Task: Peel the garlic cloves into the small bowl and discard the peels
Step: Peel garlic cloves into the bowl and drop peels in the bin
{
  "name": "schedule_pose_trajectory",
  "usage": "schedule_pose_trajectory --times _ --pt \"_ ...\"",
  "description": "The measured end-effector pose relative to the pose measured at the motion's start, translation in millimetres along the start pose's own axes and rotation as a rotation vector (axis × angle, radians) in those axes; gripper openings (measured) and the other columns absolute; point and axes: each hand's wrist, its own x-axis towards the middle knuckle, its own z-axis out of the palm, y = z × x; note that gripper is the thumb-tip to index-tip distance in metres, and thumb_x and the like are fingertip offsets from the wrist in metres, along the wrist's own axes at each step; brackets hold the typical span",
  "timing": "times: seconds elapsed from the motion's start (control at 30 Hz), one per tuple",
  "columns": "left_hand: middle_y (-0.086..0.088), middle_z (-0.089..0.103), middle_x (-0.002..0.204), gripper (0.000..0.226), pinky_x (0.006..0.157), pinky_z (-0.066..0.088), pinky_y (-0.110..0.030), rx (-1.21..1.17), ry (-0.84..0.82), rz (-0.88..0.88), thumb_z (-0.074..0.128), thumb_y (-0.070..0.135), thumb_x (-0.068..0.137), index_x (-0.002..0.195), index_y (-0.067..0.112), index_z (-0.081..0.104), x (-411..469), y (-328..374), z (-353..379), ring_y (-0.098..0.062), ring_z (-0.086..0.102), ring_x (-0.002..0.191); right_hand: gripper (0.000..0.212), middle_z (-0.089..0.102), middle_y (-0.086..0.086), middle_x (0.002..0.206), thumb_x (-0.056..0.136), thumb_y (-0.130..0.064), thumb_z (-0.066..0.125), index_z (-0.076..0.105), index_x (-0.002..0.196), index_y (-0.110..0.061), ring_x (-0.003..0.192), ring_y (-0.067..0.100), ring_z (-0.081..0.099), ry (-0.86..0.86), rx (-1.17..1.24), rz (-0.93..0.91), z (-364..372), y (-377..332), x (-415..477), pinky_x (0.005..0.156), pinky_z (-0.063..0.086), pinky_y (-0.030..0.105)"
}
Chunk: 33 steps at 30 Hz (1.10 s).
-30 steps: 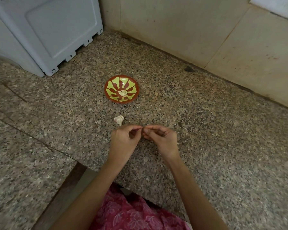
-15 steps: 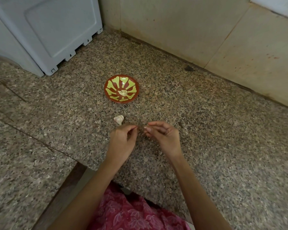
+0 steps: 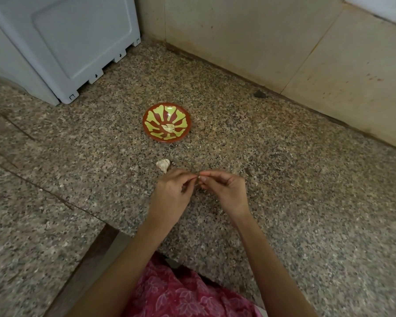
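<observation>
Where the left hand (image 3: 172,194) and right hand (image 3: 228,192) met at mid-frame, a tiny unclear scrap (image 3: 197,180) was pinched between their curled fingers (image 3: 212,176). Garlic (image 3: 163,164) was seen on the worktop (image 3: 295,184) just above, a clove (image 3: 169,128) in the bowl (image 3: 150,115) higher up.

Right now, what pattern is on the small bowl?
Small bowl: red-brown with yellow-green petal rays; head view.

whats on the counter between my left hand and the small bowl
Head view: a garlic piece lies on the granite counter between the left hand and the small bowl.
</observation>
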Motion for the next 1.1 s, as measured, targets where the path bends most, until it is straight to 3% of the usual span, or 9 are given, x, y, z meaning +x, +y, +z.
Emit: schedule_pose_trajectory --times 0.23,1.1 --pt "-0.006 0.072 0.085 0.018 0.071 0.056 -0.027 0.048 -0.025 0.041 0.078 0.001 0.074 0.091 0.005 0.074 0.0 -1.5 0.9 -0.015 0.066 0.076 0.015 0.077 0.008 0.093 0.084 0.002 0.072 0.077 0.096 -0.006 0.085 0.025 0.074 -0.008 -0.062 -0.008 -0.4 2.3 -0.1 0.078 0.06 0.028" --pt "-0.005 0.072 0.085 0.013 0.075 0.054 -0.026 0.088 -0.042 0.004 0.075 0.004 0.079 0.092 0.005 0.075 -5.6 -1.0 0.7 -0.016 0.065 0.077 0.011 0.076 0.012 0.086 0.082 0.004 0.073 0.076 0.09 -0.003 0.078 0.02 0.074 0.076 0.059 0.172 10.5 -11.1 -6.8 0.071 0.06 0.024"
